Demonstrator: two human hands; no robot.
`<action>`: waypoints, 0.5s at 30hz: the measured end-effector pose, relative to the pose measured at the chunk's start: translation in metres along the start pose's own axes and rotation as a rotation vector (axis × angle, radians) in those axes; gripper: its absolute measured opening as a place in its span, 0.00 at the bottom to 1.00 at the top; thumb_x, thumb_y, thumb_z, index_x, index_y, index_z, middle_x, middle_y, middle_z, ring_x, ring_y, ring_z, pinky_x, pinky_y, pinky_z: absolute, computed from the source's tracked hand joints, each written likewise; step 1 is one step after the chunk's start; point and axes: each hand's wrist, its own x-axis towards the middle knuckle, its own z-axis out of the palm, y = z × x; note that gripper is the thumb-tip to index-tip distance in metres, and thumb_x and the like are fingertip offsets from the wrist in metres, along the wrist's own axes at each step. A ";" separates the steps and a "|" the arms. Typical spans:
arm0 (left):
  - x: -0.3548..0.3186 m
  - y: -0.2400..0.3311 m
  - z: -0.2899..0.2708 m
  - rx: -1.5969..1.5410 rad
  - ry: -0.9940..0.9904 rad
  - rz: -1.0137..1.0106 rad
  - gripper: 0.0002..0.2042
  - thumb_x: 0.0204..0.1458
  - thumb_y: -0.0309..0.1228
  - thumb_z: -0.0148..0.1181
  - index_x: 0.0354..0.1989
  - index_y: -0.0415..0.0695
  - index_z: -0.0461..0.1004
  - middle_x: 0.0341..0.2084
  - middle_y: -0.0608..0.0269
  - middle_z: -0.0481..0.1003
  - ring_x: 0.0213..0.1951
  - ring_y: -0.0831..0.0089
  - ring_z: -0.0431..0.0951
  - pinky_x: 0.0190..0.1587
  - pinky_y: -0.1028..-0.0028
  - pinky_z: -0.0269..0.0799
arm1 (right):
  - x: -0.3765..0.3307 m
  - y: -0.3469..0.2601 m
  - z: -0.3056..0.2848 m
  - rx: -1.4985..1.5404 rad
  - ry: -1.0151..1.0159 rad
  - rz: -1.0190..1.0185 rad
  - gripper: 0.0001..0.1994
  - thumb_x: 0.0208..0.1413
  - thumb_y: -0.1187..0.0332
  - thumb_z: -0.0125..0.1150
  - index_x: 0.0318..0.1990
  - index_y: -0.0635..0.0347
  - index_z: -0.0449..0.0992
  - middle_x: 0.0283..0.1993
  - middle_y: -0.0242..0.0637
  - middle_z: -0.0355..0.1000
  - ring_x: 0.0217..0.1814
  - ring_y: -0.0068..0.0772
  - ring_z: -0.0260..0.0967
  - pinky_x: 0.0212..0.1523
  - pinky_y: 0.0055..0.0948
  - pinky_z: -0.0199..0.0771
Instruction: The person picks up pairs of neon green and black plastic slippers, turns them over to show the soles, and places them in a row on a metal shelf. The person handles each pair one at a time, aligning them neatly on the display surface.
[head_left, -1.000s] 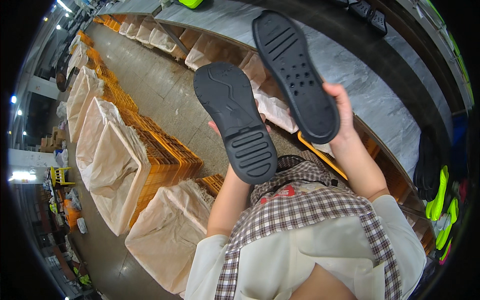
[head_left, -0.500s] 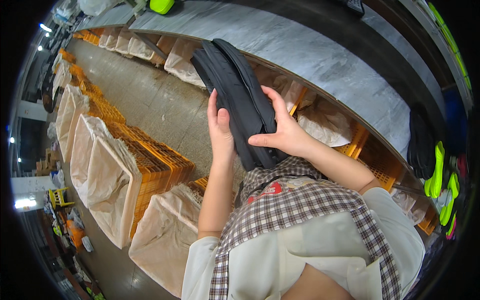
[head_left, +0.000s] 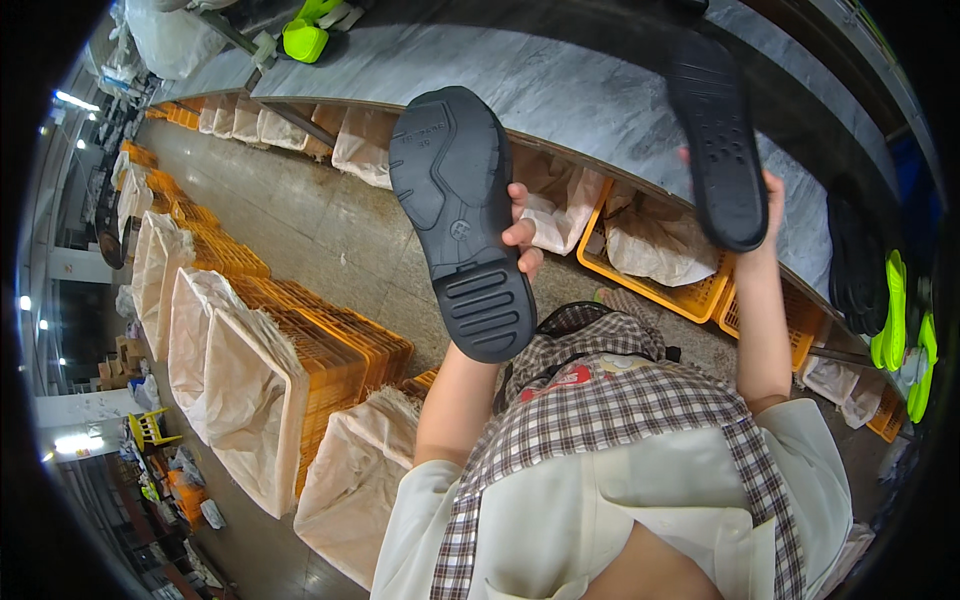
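Note:
My left hand [head_left: 522,235] is closed around a black shoe sole [head_left: 462,215], its grooved tread turned up to me; only the fingertips show at its right edge. Off to the right, my right hand [head_left: 772,208] grips a second black shoe sole [head_left: 718,150] by its lower end. That one shows its inner side, with small dimples in the middle, and is held over the edge of the grey workbench [head_left: 600,90]. The two soles are well apart, both roughly upright in view.
Orange plastic crates [head_left: 350,350] with pale cloth liners [head_left: 230,390] line the left. More lined crates [head_left: 690,300] sit under the bench. Black soles [head_left: 852,265] and neon green pieces [head_left: 890,310] lie at the right; another neon green piece [head_left: 304,40] rests at the bench's far left.
Both hands held the black soles pressed together; now they are separated. The right hand has moved right and up with one sole, while the left has turned the other tread-side up.

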 end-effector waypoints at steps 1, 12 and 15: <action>0.003 -0.001 0.000 0.018 0.009 -0.020 0.32 0.53 0.43 0.56 0.62 0.40 0.53 0.52 0.56 0.60 0.42 0.64 0.69 0.41 0.58 0.71 | -0.003 -0.023 -0.022 0.002 0.091 -0.035 0.31 0.51 0.56 0.48 0.59 0.72 0.61 0.60 0.64 0.60 0.55 0.52 0.69 0.54 0.42 0.72; 0.018 -0.002 -0.009 0.074 -0.054 -0.038 0.43 0.48 0.57 0.58 0.62 0.35 0.51 0.53 0.47 0.61 0.44 0.54 0.69 0.41 0.53 0.74 | -0.039 -0.128 -0.140 -0.636 0.925 -0.123 0.22 0.52 0.60 0.55 0.51 0.66 0.71 0.55 0.43 0.69 0.57 0.39 0.66 0.59 0.32 0.61; 0.014 0.003 -0.017 0.120 -0.037 -0.010 0.46 0.46 0.60 0.58 0.62 0.35 0.51 0.56 0.47 0.60 0.44 0.55 0.69 0.40 0.52 0.74 | -0.035 -0.115 -0.096 -1.294 1.073 -0.265 0.22 0.52 0.62 0.58 0.52 0.64 0.70 0.57 0.40 0.66 0.60 0.39 0.61 0.61 0.32 0.57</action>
